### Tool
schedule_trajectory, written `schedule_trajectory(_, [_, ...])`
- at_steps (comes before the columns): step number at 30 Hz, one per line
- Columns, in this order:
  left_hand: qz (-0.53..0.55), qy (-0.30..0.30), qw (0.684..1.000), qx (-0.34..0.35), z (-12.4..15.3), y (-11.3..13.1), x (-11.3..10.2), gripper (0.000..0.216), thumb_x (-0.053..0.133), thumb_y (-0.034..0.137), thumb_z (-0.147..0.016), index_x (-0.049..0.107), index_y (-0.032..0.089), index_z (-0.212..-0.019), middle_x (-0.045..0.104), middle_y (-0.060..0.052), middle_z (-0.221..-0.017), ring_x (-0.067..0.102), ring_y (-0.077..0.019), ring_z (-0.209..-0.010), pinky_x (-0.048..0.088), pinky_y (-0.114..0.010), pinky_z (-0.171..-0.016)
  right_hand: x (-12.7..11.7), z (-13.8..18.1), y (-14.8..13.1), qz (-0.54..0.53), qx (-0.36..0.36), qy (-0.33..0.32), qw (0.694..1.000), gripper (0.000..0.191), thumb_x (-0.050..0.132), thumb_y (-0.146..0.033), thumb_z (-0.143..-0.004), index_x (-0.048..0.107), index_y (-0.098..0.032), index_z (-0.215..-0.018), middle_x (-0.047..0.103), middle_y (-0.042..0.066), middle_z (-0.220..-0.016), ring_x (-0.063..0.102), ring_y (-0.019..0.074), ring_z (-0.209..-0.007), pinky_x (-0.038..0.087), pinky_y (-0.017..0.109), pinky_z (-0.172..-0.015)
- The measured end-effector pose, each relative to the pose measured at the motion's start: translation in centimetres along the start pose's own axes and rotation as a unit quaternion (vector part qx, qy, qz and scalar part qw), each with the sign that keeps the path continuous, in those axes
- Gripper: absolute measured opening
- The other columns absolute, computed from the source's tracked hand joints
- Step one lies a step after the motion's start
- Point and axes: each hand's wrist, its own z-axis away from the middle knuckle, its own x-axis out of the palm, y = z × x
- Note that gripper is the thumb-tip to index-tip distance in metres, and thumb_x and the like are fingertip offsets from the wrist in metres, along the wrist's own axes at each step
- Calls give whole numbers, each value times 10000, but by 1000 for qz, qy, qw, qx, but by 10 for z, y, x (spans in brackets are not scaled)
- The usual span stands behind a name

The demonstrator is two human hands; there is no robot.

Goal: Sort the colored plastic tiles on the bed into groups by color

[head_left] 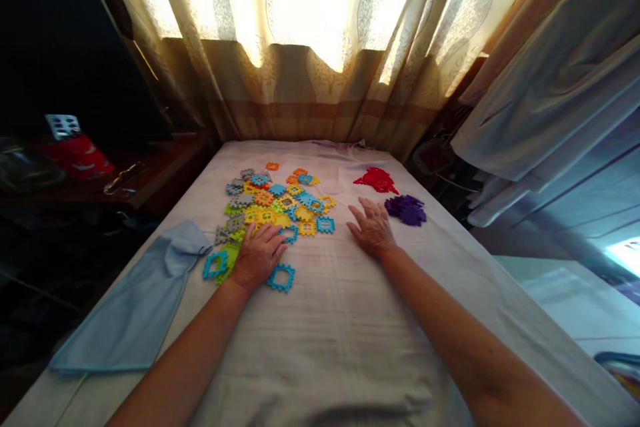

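Interlocking plastic tiles in blue, yellow, orange, grey and green lie in a mixed heap left of the middle. My left hand rests over the heap's near edge with fingers spread, covering some green and yellow tiles. Close to its wrist lies a blue frame-shaped tile, and another blue frame tile is on its left. My right hand is on the sheet, fingers apart and nothing in them. Just right of its fingertips is a purple pile of tiles, with a red pile farther back.
A white sheet covers the table. A light blue cloth lies along its left side. Patterned curtains hang behind. At left, a dark side surface holds a red container; hanging fabric is on the right.
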Motion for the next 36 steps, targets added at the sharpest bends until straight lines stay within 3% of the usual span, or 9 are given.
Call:
schedule_trajectory(4, [-33, -39, 997, -63, 7, -11, -26, 377, 436, 435, -956, 698, 253, -1158, 636, -87, -1343, 476, -295, -1346, 242, -562, -1167, -9, 4, -59, -79, -3, -17, 997, 498, 470, -456, -938, 544, -236, -1378, 462, 161, -1480, 407, 294, -1351, 256, 528, -1114])
schedule_trajectory(7, [-59, -100, 982, -148, 31, -18, -42, 660, 511, 603, -873, 521, 215, -1407, 439, -156, -1525, 324, -365, -1444, 191, -638, -1154, -15, 9, -88, -116, 29, -49, 992, 610, 504, -558, -903, 491, -242, -1424, 426, 187, -1505, 404, 320, -1356, 279, 563, -1085])
schedule_trajectory(10, [-56, -159, 968, -188, 60, -15, -40, 973, 636, 679, -734, 326, 212, -1529, 226, -204, -1616, 186, -424, -1485, 143, -710, -1122, -19, 13, -104, -129, 34, -93, 987, 748, 563, -662, -829, 463, -256, -1450, 378, 195, -1538, 376, 367, -1373, 272, 602, -1076])
schedule_trajectory(13, [-50, -150, 969, -189, 75, -5, -27, 1008, 674, 659, -710, 297, 229, -1540, 197, -217, -1622, 145, -436, -1491, 108, -718, -1118, -21, 16, -111, -137, 18, -135, 981, 803, 607, -688, -784, 467, -262, -1451, 363, 192, -1549, 362, 391, -1385, 264, 612, -1082])
schedule_trajectory(16, [-44, -132, 970, -199, 64, 6, -13, 941, 642, 643, -757, 313, 226, -1534, 200, -226, -1618, 143, -437, -1491, 107, -740, -1102, -19, 15, -112, -147, 11, -144, 979, 768, 621, -636, -802, 480, -237, -1443, 375, 203, -1540, 376, 380, -1385, 272, 598, -1093])
schedule_trajectory(23, [-51, -103, 970, -214, 5, 12, 6, 784, 548, 600, -854, 371, 203, -1506, 267, -218, -1598, 208, -414, -1481, 148, -743, -1102, 1, 0, -99, -202, 46, -69, 976, 551, 605, -456, -853, 595, -180, -1330, 493, 195, -1450, 507, 327, -1285, 410, 488, -1055])
schedule_trajectory(29, [-18, -86, 973, -214, -34, 4, 15, 734, 568, 574, -848, 432, 204, -1467, 323, -194, -1582, 261, -387, -1471, 160, -711, -1131, 25, -35, -73, -278, 170, 20, 945, 387, 482, -317, -870, 677, -179, -1176, 642, 145, -1253, 587, 258, -1169, 471, 411, -1019])
schedule_trajectory(33, [21, 6, 979, -201, -48, -24, 19, 624, 516, 569, -878, 531, 197, -1379, 450, -175, -1511, 375, -350, -1421, 249, -638, -1143, 40, -50, -55, -319, 298, 72, 897, 397, 419, -296, -851, 696, -162, -1102, 701, 138, -1070, 647, 241, -946, 523, 388, -885])
schedule_trajectory(36, [63, 101, 974, -194, -46, -52, 22, 532, 446, 547, -908, 618, 173, -1244, 600, -162, -1363, 519, -307, -1308, 360, -536, -1118, 46, -52, -48, -338, 313, 80, 884, 382, 420, -333, -848, 712, -177, -1040, 712, 121, -1025, 647, 230, -879, 524, 362, -832])
